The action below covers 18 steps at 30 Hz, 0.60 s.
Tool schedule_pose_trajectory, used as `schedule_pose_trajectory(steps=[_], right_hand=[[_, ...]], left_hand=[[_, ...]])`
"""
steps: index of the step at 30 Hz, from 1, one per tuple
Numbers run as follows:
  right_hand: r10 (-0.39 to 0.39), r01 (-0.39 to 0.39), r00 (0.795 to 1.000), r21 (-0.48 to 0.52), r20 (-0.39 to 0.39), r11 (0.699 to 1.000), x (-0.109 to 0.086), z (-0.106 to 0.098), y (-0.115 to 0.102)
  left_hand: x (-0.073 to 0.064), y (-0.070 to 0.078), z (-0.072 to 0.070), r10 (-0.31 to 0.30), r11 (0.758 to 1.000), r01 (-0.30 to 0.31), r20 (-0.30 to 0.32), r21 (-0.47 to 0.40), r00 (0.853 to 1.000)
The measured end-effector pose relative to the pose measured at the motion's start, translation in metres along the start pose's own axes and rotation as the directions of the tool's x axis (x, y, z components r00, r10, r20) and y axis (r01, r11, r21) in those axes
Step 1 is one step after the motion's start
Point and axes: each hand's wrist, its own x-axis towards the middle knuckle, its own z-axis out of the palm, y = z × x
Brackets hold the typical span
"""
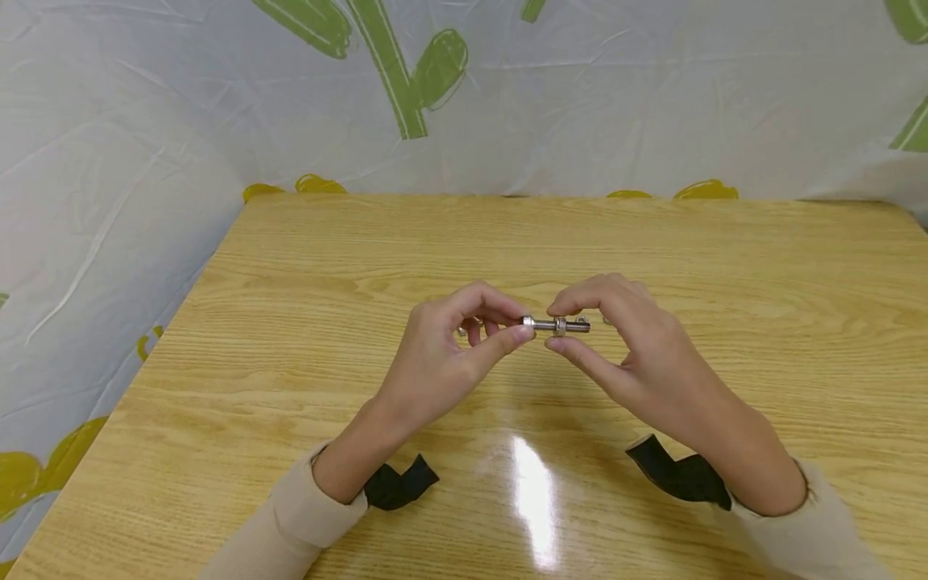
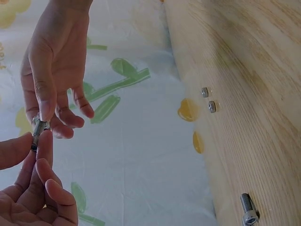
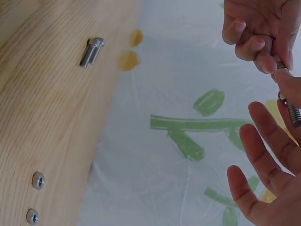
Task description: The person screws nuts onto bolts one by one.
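Held bolt (image 1: pixel 545 325): we count one, lying level above the wooden table (image 1: pixel 326 242).
Nut (image 1: pixel 561 325): one, partway along the bolt's shank.
Left hand (image 1: pixel 435 354): thumb and forefinger pinch the bolt's head, at its left end.
Right hand (image 1: pixel 645 346): thumb and forefinger curl around the nut, near and far.
Loose nuts (image 2: pixel 212 107): two on the table, plain in both wrist views.
Loose bolts (image 3: pixel 95 49): two in the right wrist view; the left shows one clearly.
Head view: hands mostly hide these; only here we see two black straps (image 1: pixel 402 490).
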Motion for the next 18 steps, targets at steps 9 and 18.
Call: schedule_pose_trajectory(steps=[9, 18], right_hand=[[0.005, -0.006, 1.000, 0.011, 0.012, 1.000, -0.0003, 0.0009, -0.0004], [0.004, -0.004, 0.999, 0.018, 0.041, 1.000, -0.0006, 0.0021, 0.0000]], left_hand=[[-0.0006, 0.0014, -0.0032, -0.037, 0.999, 0.037, 0.030, 0.013, 0.999], [-0.0004, 0.0031, -0.0067, -0.031, 0.997, 0.024, 0.099, 0.070, 0.995]])
